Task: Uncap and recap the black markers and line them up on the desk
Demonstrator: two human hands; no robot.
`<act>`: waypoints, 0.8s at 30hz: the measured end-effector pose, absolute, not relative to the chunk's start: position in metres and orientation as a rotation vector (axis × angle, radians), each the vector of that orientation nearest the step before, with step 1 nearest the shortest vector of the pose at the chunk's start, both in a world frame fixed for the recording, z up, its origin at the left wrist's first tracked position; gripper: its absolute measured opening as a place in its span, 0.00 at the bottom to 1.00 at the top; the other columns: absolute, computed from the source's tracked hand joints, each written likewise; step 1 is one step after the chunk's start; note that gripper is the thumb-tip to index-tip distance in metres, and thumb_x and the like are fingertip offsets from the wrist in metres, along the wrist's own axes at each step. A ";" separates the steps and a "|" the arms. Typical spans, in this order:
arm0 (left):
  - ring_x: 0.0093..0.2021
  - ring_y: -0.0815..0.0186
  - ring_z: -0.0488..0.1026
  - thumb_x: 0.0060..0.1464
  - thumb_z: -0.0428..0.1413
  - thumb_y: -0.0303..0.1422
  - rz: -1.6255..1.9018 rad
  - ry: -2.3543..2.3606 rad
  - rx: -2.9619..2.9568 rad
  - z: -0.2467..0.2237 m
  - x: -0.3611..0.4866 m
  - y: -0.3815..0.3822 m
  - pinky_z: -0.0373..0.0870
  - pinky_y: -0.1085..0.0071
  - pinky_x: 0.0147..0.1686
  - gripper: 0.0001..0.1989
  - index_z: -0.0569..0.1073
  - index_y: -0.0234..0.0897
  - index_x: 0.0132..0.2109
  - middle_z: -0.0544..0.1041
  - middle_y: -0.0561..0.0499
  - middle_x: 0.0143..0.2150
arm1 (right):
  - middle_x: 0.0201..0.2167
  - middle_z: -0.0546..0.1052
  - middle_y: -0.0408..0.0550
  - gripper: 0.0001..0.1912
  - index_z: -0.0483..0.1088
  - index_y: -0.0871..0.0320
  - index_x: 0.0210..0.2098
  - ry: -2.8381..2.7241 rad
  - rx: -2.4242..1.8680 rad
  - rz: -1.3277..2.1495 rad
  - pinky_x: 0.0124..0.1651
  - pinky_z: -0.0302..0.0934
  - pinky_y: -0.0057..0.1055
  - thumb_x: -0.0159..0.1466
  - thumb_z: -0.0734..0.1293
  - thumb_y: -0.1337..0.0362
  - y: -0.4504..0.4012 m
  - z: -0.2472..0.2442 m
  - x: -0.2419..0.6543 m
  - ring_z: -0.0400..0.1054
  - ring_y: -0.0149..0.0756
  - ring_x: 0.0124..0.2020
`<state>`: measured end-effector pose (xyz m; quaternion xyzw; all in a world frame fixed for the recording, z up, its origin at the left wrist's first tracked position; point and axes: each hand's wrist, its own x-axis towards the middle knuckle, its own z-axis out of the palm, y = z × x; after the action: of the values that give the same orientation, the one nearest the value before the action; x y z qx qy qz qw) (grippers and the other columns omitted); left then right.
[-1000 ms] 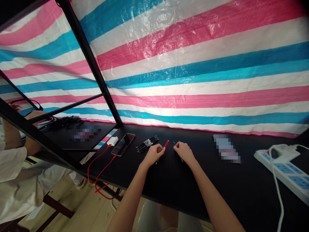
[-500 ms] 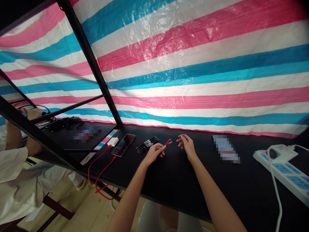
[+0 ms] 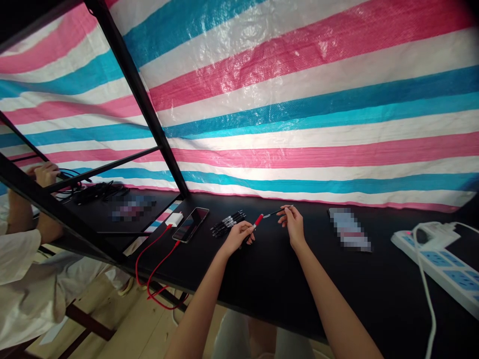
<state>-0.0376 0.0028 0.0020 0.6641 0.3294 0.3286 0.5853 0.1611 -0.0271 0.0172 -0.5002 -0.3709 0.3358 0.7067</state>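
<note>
My left hand (image 3: 241, 235) is closed on a red-and-white pen barrel (image 3: 258, 220), which points up to the right. Between the fingertips of my right hand (image 3: 292, 223) is a thin dark pen refill (image 3: 274, 213) with a pale end turned toward the barrel. The refill's end lies very close to the red tip; whether they touch I cannot tell. Just left of my left hand, several black pens (image 3: 227, 223) lie side by side on the black table (image 3: 277, 284).
Left of the pens lie a phone (image 3: 191, 224) and a white charger (image 3: 174, 218) with red cables. To the right are a blurred-out flat item (image 3: 350, 229) and a white power strip (image 3: 437, 259). A black frame post (image 3: 140, 99) separates off a co-worker's hands (image 3: 45, 173).
My right hand has shifted slightly up and right, drawing the refill's pale end back from the red barrel. My left hand stays nearly still. The co-worker's hands moved a little.
</note>
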 end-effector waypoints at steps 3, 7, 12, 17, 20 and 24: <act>0.19 0.73 0.66 0.48 0.53 0.47 0.754 0.764 1.545 0.004 -0.037 0.001 0.64 0.75 0.22 0.20 0.65 0.32 0.36 0.71 0.53 0.23 | 0.25 0.73 0.46 0.15 0.64 0.59 0.34 -0.810 -1.124 0.714 0.17 0.51 0.22 0.56 0.59 0.54 -0.027 0.016 0.162 0.62 0.26 0.17; 0.20 0.73 0.67 0.48 0.53 0.46 0.748 0.744 1.547 0.005 -0.037 0.000 0.65 0.75 0.22 0.19 0.65 0.32 0.36 0.71 0.53 0.23 | 0.25 0.73 0.47 0.15 0.64 0.59 0.34 -0.807 -1.130 0.700 0.17 0.51 0.22 0.56 0.59 0.54 -0.026 0.015 0.163 0.63 0.26 0.16; 0.19 0.73 0.66 0.49 0.53 0.45 0.749 0.717 1.547 0.005 -0.037 -0.001 0.64 0.75 0.22 0.18 0.65 0.32 0.36 0.71 0.52 0.23 | 0.25 0.73 0.47 0.15 0.63 0.59 0.34 -0.766 -1.089 0.678 0.17 0.50 0.22 0.56 0.59 0.53 -0.027 0.017 0.163 0.63 0.26 0.16; 0.19 0.74 0.66 0.48 0.53 0.45 0.740 0.722 1.548 0.007 -0.037 -0.002 0.64 0.75 0.22 0.18 0.65 0.32 0.36 0.71 0.53 0.23 | 0.24 0.73 0.46 0.15 0.63 0.59 0.34 -0.782 -1.084 0.724 0.17 0.50 0.22 0.56 0.59 0.53 -0.029 0.019 0.163 0.62 0.26 0.16; 0.19 0.74 0.66 0.49 0.53 0.44 0.747 0.713 1.547 0.007 -0.037 -0.002 0.64 0.75 0.22 0.18 0.65 0.31 0.36 0.71 0.53 0.23 | 0.23 0.73 0.46 0.13 0.63 0.59 0.33 -0.786 -1.070 0.731 0.17 0.50 0.22 0.56 0.59 0.55 -0.029 0.019 0.162 0.62 0.26 0.16; 0.19 0.74 0.66 0.48 0.54 0.44 0.749 0.712 1.546 0.008 -0.037 -0.002 0.64 0.75 0.22 0.18 0.66 0.31 0.36 0.71 0.52 0.23 | 0.23 0.73 0.45 0.11 0.63 0.59 0.33 -0.797 -1.074 0.724 0.17 0.50 0.22 0.56 0.59 0.57 -0.028 0.018 0.163 0.62 0.26 0.15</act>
<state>-0.0374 -0.0022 0.0077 0.6663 0.3071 0.3229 0.5979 0.1633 -0.0276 0.0179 -0.4867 -0.3611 0.3281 0.7246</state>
